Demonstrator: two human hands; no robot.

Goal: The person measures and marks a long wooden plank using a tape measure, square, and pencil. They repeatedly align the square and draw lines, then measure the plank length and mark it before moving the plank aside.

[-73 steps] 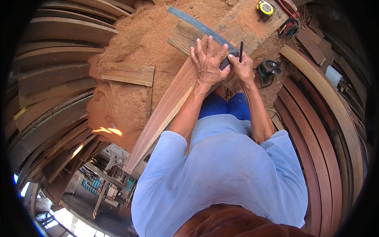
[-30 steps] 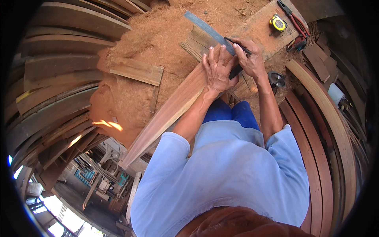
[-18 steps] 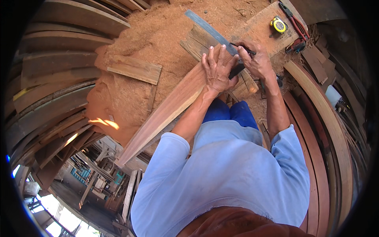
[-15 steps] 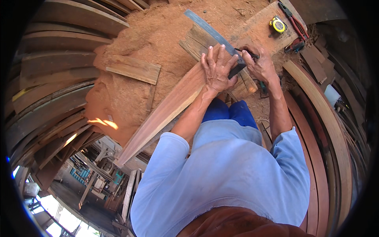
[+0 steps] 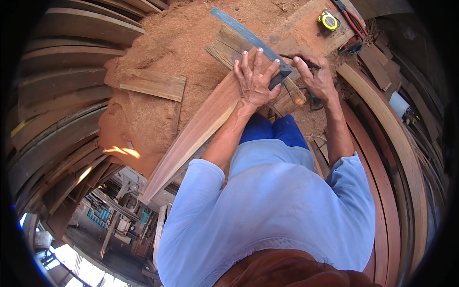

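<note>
Since earlier, our right hand (image 5: 316, 76) slid its pencil (image 5: 300, 61), apparently pinched, along the square (image 5: 248, 36); left hand (image 5: 256, 79) presses spread on the plank (image 5: 201, 126).

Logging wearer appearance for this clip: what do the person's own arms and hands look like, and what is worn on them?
Both arms wear the long sleeves of a light blue shirt, pushed up to about the elbows, leaving the forearms bare. The left hand and right hand are bare: no gloves, and no watch, ring or wristband can be made out. The fabric looks plain, without visible markings.
</note>
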